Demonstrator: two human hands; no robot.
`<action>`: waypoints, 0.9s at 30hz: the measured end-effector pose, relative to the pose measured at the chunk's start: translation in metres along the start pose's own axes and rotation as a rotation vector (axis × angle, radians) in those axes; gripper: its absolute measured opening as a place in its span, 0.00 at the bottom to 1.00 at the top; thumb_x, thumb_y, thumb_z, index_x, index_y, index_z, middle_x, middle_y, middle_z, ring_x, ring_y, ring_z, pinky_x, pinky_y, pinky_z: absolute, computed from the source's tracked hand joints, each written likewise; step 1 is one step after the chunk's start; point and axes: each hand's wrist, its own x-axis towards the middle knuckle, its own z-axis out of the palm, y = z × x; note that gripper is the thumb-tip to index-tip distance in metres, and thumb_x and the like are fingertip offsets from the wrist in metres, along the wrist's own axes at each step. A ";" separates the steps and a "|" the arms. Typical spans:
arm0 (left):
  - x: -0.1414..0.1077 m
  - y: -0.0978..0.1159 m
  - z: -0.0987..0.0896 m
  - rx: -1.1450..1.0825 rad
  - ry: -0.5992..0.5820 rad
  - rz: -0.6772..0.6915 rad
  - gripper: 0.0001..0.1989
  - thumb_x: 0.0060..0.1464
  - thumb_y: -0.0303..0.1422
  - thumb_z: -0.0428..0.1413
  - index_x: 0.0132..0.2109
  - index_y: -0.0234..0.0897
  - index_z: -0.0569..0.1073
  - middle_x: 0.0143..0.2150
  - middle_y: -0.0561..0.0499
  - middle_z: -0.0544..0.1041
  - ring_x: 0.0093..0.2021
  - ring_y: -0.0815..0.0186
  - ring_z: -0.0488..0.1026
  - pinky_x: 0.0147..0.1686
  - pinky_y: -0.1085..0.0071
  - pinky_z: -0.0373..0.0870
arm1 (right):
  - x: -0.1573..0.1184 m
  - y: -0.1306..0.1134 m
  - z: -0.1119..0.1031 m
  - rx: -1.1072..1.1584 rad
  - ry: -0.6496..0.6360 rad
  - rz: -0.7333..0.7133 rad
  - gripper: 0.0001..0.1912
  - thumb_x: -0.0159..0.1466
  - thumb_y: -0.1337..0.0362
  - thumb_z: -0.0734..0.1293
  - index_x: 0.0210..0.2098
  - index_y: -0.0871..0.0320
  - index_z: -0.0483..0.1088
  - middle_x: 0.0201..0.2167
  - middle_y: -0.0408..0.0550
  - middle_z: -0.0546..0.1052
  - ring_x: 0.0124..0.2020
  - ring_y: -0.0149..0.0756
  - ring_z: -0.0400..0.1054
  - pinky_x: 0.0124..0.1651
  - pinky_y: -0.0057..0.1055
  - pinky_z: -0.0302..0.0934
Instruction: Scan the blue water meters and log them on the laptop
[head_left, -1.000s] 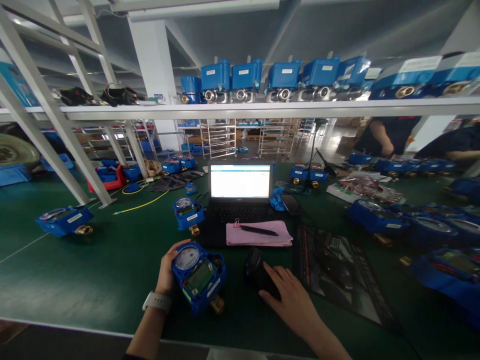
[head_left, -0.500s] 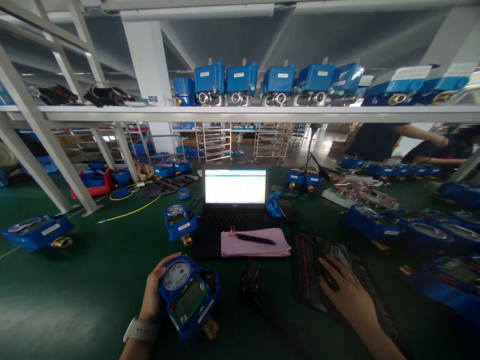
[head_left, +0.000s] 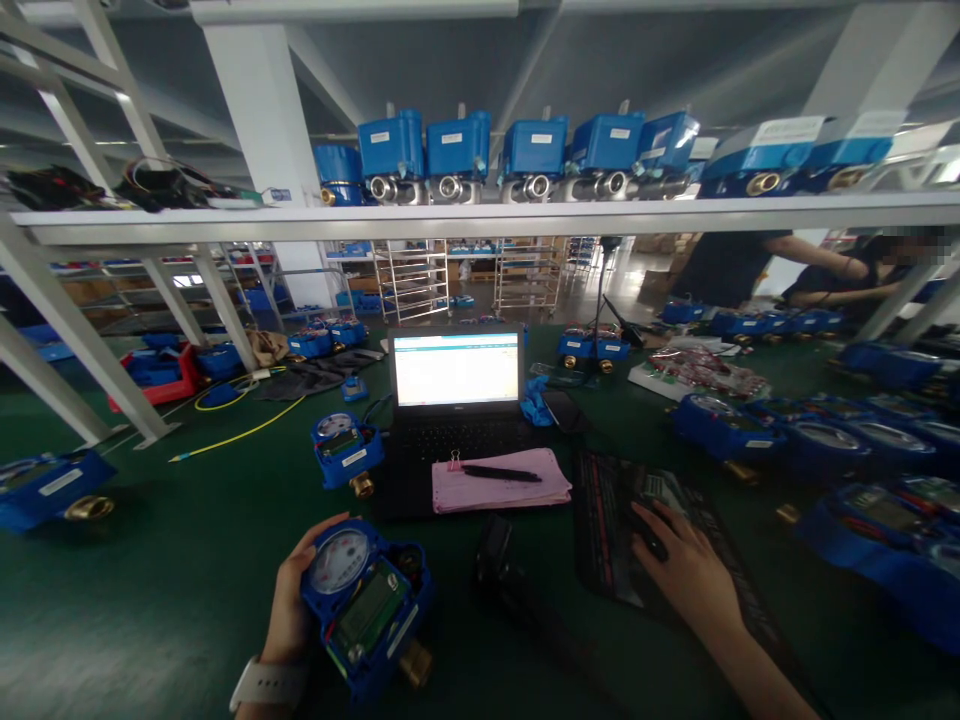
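My left hand (head_left: 294, 590) grips the left side of a blue water meter (head_left: 367, 605) that has a round dial, a small display and a brass fitting. Over a black computer mouse (head_left: 651, 540) on a dark patterned mat (head_left: 604, 530) rests my right hand (head_left: 694, 575). Between the hands lies a black handheld device (head_left: 499, 565), dim at its lower end. Behind it are a laptop (head_left: 457, 370) with a lit screen and pink papers (head_left: 499, 482) with a black pen (head_left: 501, 473) on top.
Another meter (head_left: 346, 450) stands left of the laptop. Several meters (head_left: 855, 450) fill the right side. A shelf (head_left: 480, 222) with blue units crosses above the table. A red bin (head_left: 187, 370) and yellow cable (head_left: 240, 432) lie left. People's arms (head_left: 817, 252) show at back right.
The view has shifted, so most things appear slightly further left. My left hand still holds the meter and my right hand is still on the mouse.
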 end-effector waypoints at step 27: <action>-0.002 0.002 0.002 0.024 -0.029 0.014 0.29 0.30 0.49 0.68 0.41 0.37 0.81 0.45 0.41 0.84 0.47 0.43 0.79 0.40 0.57 0.77 | -0.003 0.007 0.006 0.093 -0.027 -0.063 0.25 0.69 0.50 0.55 0.55 0.52 0.75 0.57 0.53 0.74 0.53 0.51 0.72 0.49 0.50 0.73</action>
